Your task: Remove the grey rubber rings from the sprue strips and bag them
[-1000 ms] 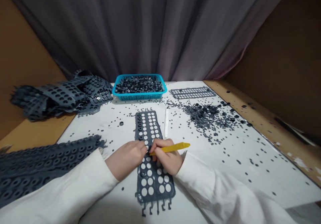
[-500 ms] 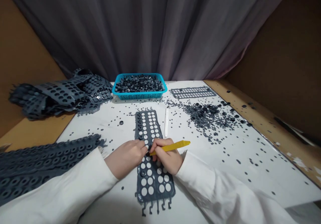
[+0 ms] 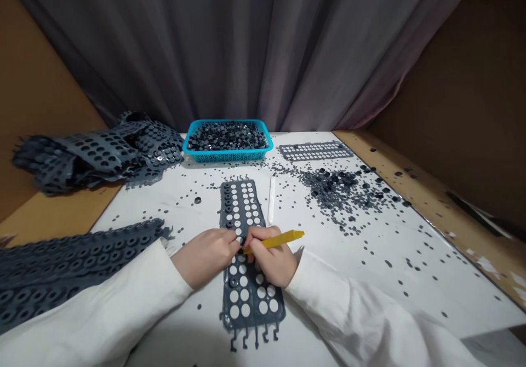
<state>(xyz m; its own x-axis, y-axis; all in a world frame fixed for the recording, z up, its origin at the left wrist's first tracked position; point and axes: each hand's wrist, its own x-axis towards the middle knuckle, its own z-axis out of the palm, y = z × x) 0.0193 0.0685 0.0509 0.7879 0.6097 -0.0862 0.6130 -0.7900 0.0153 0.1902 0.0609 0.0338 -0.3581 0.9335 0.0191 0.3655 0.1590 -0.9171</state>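
A dark grey rubber sheet (image 3: 250,297) with rows of round holes lies lengthwise before me on the white tabletop. Several black rings remain in its left column. My left hand (image 3: 207,256) is closed over the sheet's left side, fingertips pinched at a small black rubber piece (image 3: 241,249). In my right hand (image 3: 274,258) is a slim yellow pen-like tool (image 3: 283,239), its front end down beside that piece and its back end pointing right. The two hands nearly meet, and fingers partly hide the tool's tip and the piece.
Behind the sheet stands a blue basket (image 3: 228,155) full of small black parts. Perforated rubber sheets (image 3: 102,150) are heaped at the back left; ring-studded strips (image 3: 74,257) lie at left. A white stick (image 3: 272,200), scattered dark discs (image 3: 341,189) and another holed sheet (image 3: 315,150) lie rightward.
The back end of the yellow tool has shifted slightly left with my right hand. My left hand keeps its pinch at nearly the same spot, and the view has moved a little.
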